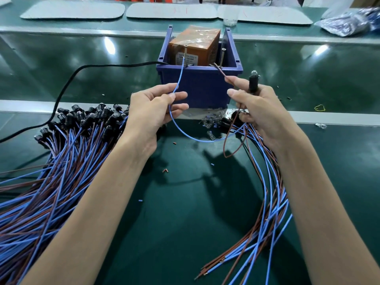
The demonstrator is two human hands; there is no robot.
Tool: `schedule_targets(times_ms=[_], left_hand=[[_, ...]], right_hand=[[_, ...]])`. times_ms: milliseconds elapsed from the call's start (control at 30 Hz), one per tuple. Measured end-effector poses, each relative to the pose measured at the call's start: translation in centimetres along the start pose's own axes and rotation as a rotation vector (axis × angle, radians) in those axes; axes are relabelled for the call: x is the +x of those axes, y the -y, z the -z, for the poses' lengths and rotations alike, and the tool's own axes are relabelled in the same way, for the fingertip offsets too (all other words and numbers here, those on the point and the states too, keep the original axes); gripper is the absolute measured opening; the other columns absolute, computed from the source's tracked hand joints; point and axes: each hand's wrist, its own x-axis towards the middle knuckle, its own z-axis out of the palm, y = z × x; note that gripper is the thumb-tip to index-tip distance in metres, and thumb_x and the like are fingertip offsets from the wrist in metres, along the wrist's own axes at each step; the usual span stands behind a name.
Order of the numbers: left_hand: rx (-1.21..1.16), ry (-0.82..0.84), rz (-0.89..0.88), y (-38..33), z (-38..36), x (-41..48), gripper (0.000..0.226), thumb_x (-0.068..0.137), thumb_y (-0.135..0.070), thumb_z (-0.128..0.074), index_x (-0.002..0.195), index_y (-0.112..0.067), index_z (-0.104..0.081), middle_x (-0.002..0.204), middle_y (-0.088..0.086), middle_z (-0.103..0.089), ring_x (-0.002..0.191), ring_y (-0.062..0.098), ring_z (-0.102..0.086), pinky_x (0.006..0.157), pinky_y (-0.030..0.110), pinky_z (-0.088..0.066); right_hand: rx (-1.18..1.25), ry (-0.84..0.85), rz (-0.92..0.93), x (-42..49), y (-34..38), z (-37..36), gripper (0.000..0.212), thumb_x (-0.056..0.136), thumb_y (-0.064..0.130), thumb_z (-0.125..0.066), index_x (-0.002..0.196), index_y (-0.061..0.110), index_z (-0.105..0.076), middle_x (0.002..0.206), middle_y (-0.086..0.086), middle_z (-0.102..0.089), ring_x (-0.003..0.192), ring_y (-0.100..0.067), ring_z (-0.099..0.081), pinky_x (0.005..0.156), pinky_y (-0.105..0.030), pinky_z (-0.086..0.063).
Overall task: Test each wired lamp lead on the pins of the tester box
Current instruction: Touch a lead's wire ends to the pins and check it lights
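Left hand (156, 108) fingers (174, 95) pinch blue wire (178, 79), tip at left pin (186, 52) of tester box (193, 44). Right hand (257, 105) pinches brown wire (221, 72) by right pin (222, 56), also grips lamp holder (253, 83). Box in blue bin (197, 83), mid tabletop (185, 202). Lead pile (61, 151) at left edge.

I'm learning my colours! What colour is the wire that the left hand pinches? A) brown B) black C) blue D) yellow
C: the left hand pinches the blue wire that runs up to the box, while the right hand holds the brown wire.
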Motion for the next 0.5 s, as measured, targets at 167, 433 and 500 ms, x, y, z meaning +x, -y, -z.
schedule_targets(times_ms=[167, 433, 500], left_hand=[[0.004, 0.000, -0.002, -0.11, 0.04, -0.03, 0.024, 0.095, 0.001, -0.048, 0.104, -0.011, -0.067, 0.080, -0.003, -0.073, 0.057, 0.004, -0.067, 0.057, 0.013, -0.050], [0.006, 0.003, 0.000, -0.11, 0.02, -0.13, 0.024, 0.095, 0.001, -0.049, 0.102, -0.011, -0.068, 0.079, -0.004, -0.074, 0.056, 0.004, -0.066, 0.057, 0.013, -0.051], [0.004, 0.008, 0.006, -0.09, 0.04, -0.18, 0.023, 0.095, 0.000, -0.050, 0.100, -0.012, -0.068, 0.079, -0.004, -0.074, 0.056, 0.004, -0.066, 0.058, 0.014, -0.051]], right_hand=[[0.004, -0.015, -0.015, 0.06, 0.01, -0.11, 0.035, 0.095, 0.010, -0.054, 0.129, 0.018, -0.058, 0.069, 0.003, -0.022, 0.059, -0.006, -0.025, 0.041, -0.011, -0.027], [0.030, -0.067, -0.035, 0.13, -0.02, -0.09, 0.025, 0.093, 0.014, -0.058, 0.114, 0.028, -0.061, 0.065, 0.015, -0.046, 0.062, -0.002, -0.043, 0.041, -0.008, -0.032], [0.022, -0.062, -0.027, 0.16, -0.11, -0.07, 0.026, 0.093, 0.014, -0.058, 0.115, 0.029, -0.059, 0.068, 0.015, -0.046, 0.064, -0.002, -0.043, 0.042, -0.008, -0.032]])
